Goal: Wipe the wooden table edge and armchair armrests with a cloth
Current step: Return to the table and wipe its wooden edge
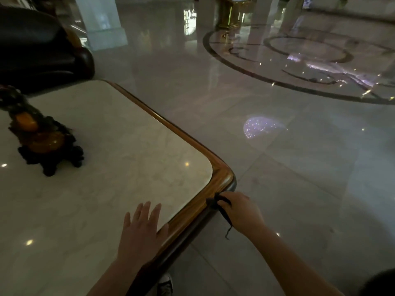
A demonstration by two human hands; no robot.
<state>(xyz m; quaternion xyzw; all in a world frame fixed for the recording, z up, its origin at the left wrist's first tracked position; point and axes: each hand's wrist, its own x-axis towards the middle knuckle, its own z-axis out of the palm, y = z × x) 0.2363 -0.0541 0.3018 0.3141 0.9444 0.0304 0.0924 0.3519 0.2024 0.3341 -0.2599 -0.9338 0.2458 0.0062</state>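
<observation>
Right hand [239, 212]: I grip a dark cloth [215, 205] bunched in my closed fingers, pressed on the wooden table edge [188, 214] just short of its rounded corner.
Left hand [142, 229]: fingers spread wide, holding nothing, palm flat on the marble tabletop [96, 189] just inside that edge.
Edge axis: it runs from my body out to the corner, then turns away toward the dark armchair [38, 50] beyond the tabletop's far end.
Nearer hand: my right, already on the wood.
Ornament [42, 137]: well inside the edge.
</observation>
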